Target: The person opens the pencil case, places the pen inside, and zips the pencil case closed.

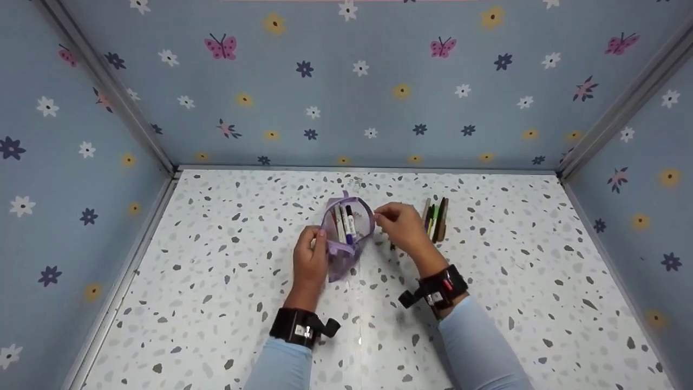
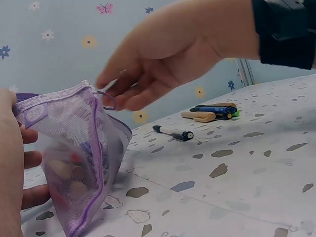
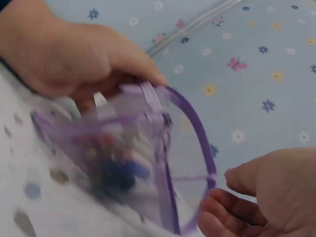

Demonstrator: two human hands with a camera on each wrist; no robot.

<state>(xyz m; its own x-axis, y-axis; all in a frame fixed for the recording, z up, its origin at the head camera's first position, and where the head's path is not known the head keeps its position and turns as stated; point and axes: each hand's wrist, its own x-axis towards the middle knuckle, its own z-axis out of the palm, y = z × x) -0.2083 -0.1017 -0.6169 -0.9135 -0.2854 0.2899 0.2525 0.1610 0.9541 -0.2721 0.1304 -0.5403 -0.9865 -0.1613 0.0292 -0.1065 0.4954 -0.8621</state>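
One purple mesh pouch (image 1: pixel 341 262) stands near the middle of the table (image 1: pixel 216 281), mouth facing up. Of two hands, the left hand (image 1: pixel 311 257) is clamped on its near-left rim, apparently to steady the soft mesh and keep the mouth spread. The right hand (image 1: pixel 403 225) is at the opposite rim, thumb and forefinger slightly apart, nothing visible between them. At least three pens (image 1: pixel 350 223) lean lengthwise inside, presumably propped by the wall. Outside, one white pen (image 2: pixel 173 133) lies alone; beyond it, at least four pens form a cluster (image 1: pixel 437 219), overlap preventing an exact count.
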